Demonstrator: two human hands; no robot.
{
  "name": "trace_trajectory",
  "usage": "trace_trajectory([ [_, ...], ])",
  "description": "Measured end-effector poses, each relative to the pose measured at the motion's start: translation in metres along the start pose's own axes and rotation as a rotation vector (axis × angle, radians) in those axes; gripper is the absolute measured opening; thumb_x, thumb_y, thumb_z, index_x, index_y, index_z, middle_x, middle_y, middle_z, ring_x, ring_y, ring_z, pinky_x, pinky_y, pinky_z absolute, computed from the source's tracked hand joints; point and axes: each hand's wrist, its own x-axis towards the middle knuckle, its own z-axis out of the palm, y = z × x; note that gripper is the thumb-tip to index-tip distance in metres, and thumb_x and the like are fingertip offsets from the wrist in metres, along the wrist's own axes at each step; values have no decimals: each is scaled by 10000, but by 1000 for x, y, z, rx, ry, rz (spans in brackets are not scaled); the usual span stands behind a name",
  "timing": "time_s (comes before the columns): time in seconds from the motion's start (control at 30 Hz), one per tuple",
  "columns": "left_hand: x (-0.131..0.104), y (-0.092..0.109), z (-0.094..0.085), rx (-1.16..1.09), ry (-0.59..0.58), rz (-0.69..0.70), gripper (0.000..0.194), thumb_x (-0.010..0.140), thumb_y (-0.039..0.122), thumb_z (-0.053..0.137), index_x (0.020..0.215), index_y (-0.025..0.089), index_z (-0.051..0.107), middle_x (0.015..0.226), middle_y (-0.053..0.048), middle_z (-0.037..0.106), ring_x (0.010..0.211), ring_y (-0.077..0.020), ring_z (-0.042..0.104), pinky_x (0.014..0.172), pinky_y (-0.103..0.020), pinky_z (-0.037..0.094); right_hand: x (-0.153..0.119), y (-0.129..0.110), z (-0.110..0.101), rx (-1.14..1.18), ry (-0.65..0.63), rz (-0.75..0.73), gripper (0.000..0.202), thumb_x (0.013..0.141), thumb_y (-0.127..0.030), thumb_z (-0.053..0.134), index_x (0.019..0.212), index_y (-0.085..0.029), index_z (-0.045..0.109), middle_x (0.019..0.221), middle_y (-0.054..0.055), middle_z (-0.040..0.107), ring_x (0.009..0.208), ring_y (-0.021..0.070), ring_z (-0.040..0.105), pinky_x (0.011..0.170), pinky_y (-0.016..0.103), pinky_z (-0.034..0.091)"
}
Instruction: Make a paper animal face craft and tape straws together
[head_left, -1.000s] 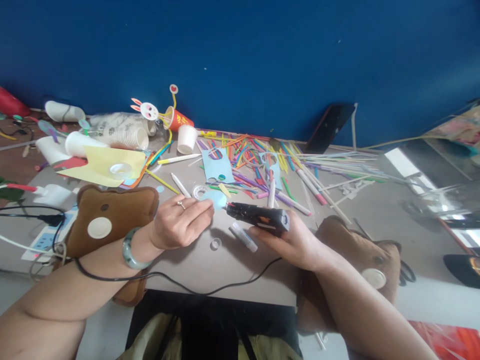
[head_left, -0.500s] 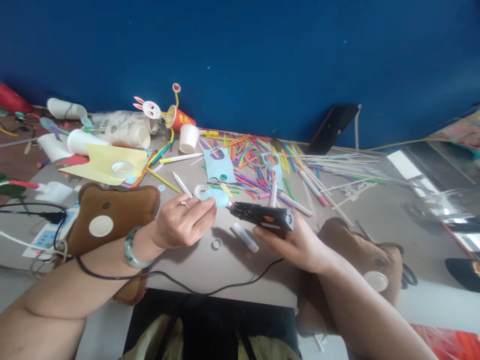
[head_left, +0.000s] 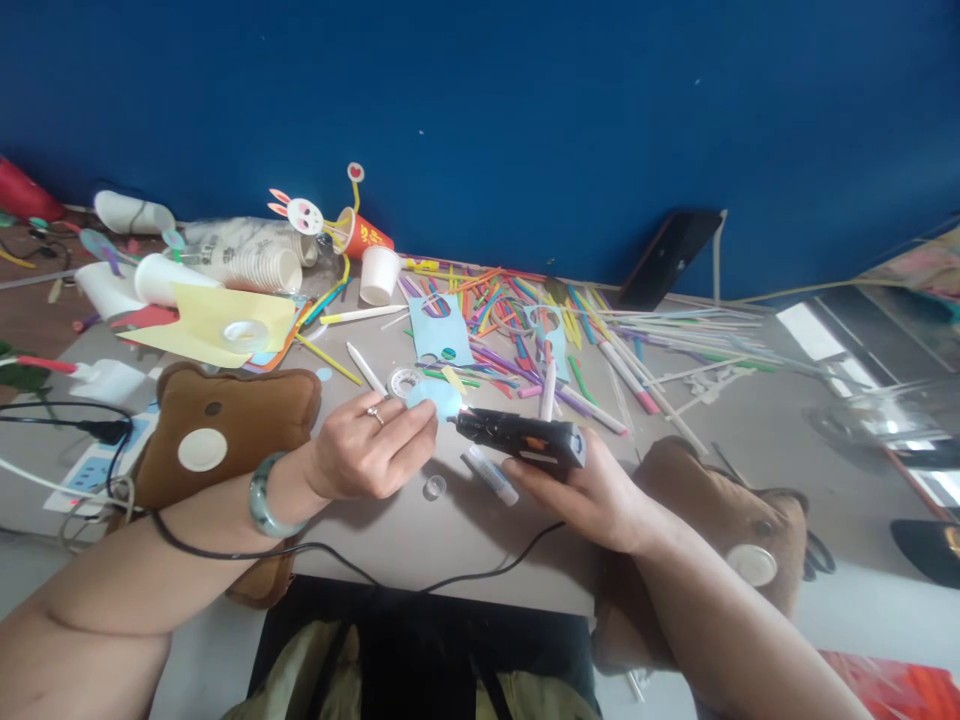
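My left hand [head_left: 375,445], closed in a pinch, holds a light blue paper circle [head_left: 441,398] by its near edge. A ring and a bangle are on that arm. My right hand [head_left: 592,490] is wrapped round a black glue gun [head_left: 521,437], whose nozzle points left at the circle's right edge; whether the tip touches the paper I cannot tell. A black cord [head_left: 315,545] runs across the table front toward the gun. Below the hands lie a glue stick tube [head_left: 491,476] and a small clear cap [head_left: 434,487]. Behind the circle is a tape roll [head_left: 403,381].
Cut light blue paper [head_left: 439,325] and many coloured sticks [head_left: 499,310] cover the table's back. Paper cups [head_left: 379,275] and a yellow sheet [head_left: 195,325] stand and lie at left. Brown cushions [head_left: 232,430] rest beside both arms. A power strip [head_left: 97,470] sits far left.
The glue gun has shifted slightly left, its nozzle closer to the blue circle. My left hand and the circle have moved slightly right. The rest looks the same.
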Motion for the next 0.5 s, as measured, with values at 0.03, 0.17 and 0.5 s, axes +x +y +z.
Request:
trace_trajectory([
  [0.03,0,0,0,-1,1,-1,72,772,63,720,744,115,679,853,-100,748,624,-133,616,546,-287,442,0,0,0,1,-5,3,193,924,-346,575,836,-181,624,713,28,638,744,183,636,701,258,513],
  [0.17,1,1,0,0,7,-15,81,765,53,721,740,117,678,841,-91,746,615,-130,610,534,-284,427,0,0,0,-4,-23,8,212,931,-348,566,807,-181,606,690,25,617,755,184,630,700,257,506],
  [0.5,-1,1,0,-5,6,-32,87,771,56,707,740,131,676,859,-86,737,634,-128,600,552,-284,411,1,-2,0,-20,-34,2,213,935,-347,562,840,-171,636,728,32,649,690,161,604,635,247,489],
])
